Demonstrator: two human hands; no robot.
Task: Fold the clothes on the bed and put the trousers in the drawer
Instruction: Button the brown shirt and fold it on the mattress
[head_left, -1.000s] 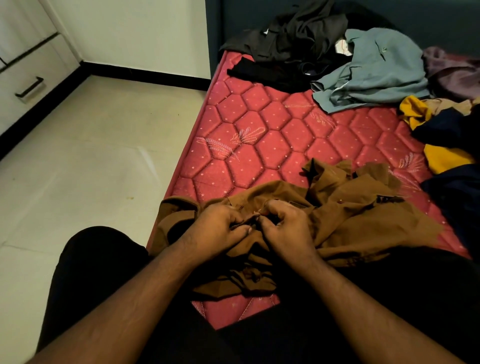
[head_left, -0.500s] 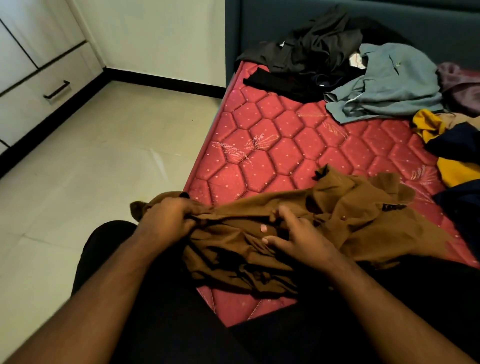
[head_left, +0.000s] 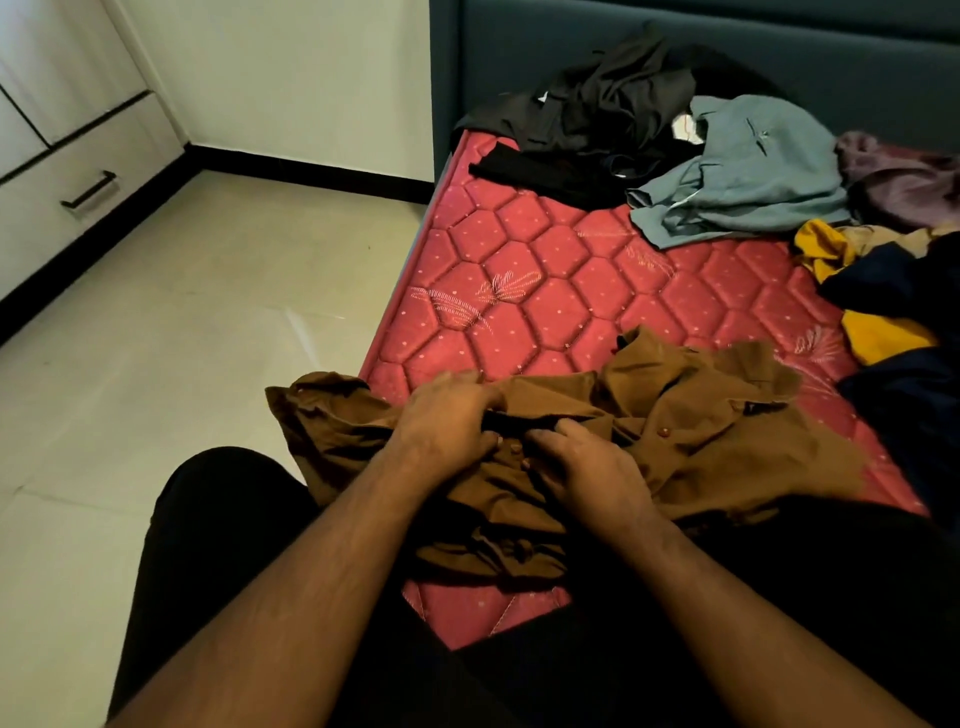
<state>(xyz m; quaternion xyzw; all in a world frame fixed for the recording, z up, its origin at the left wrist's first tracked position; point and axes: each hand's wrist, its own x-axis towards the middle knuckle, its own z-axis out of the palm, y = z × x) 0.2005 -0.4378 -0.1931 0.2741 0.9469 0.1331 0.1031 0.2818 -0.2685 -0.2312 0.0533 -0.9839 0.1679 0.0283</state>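
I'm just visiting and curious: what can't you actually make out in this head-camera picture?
- Fingertips of both hands, left and right: buried in folds of the brown shirt.
- Dark blue clothes: cut off by the right edge.
- Black pile: too dark to tell garments apart.

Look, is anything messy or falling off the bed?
Yes. The brown shirt is crumpled, and one end hangs past the mattress edge over the floor. Both hands, left and right, grip it.

Home bedroom: quilted red mattress (head_left: 545, 291), padded headboard (head_left: 779, 57), scattered clothes (head_left: 737, 171), drawer (head_left: 78, 192).
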